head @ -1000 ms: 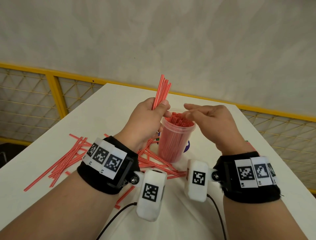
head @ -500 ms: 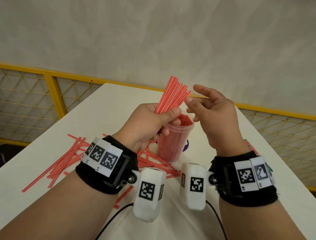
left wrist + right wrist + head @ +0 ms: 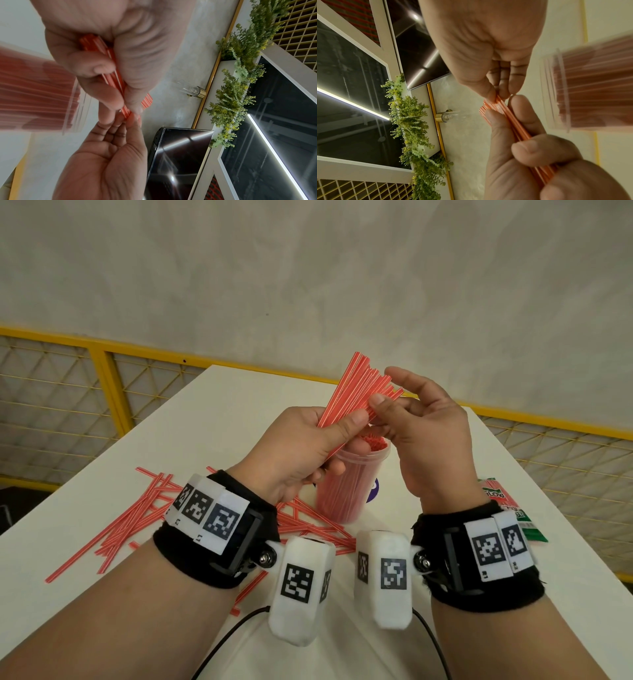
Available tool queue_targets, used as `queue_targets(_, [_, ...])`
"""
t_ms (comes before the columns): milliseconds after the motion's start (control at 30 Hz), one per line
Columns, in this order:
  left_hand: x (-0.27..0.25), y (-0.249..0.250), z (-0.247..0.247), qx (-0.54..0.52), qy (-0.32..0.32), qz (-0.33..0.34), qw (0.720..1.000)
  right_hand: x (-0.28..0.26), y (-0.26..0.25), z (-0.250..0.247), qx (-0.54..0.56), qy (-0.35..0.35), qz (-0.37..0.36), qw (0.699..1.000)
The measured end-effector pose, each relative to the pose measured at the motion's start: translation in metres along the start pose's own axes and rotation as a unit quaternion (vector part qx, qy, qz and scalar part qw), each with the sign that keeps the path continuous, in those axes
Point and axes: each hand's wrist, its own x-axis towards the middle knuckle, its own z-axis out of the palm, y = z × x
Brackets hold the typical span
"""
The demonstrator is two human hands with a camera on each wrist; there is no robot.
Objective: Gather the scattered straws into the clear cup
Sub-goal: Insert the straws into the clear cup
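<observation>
My left hand [image 3: 342, 441] grips a bundle of red striped straws [image 3: 356, 392] and holds it tilted right, just above the clear cup [image 3: 346, 494]. The cup stands upright on the white table [image 3: 212, 419], packed with red straws. My right hand [image 3: 388, 397] pinches the bundle's upper ends between thumb and fingers. In the left wrist view the left hand [image 3: 106, 81] wraps the straws [image 3: 116, 77] beside the blurred cup [image 3: 37, 97]. In the right wrist view the right hand [image 3: 500, 93] pinches the straw tips [image 3: 505, 111]. Many loose straws [image 3: 137, 515] lie scattered on the table left of the cup.
A red and green straw packet [image 3: 513, 511] lies at the table's right edge. More loose straws [image 3: 308, 525] lie at the cup's foot near my wrists. A yellow mesh railing [image 3: 102, 392] runs round the far sides of the table.
My left hand has tipped the bundle to the right and fanned it. My right hand has risen from the cup's rim to the straw tips and now pinches them.
</observation>
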Motion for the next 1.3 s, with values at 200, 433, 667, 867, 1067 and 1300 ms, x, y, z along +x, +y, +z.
queue_targets(200, [0.000, 0.000, 0.000, 0.003, 0.004, 0.006, 1.000, 0.001, 0.002, 0.001, 0.017, 0.013, 0.001, 1.000])
queue_targets(433, [0.000, 0.000, 0.001, -0.007, 0.035, 0.010, 0.999, -0.001, 0.001, 0.001, 0.019, 0.012, 0.007, 1.000])
queue_targets(667, [-0.001, 0.001, 0.003, -0.011, 0.038, 0.013, 0.999, -0.001, 0.001, 0.001, 0.040, 0.026, 0.002, 0.999])
queue_targets(867, [-0.001, 0.003, 0.001, -0.018, 0.047, 0.013, 0.999, 0.001, 0.001, -0.001, 0.067, 0.046, -0.014, 0.997])
queue_targets(1067, [0.001, 0.003, -0.005, 0.008, 0.127, 0.034, 0.991, 0.006, -0.001, -0.010, 0.115, 0.171, -0.085, 0.975])
queue_targets(1300, [0.002, 0.002, -0.003, 0.031, 0.129, 0.034, 0.991, 0.007, 0.004, -0.013, -0.036, 0.173, -0.165, 0.970])
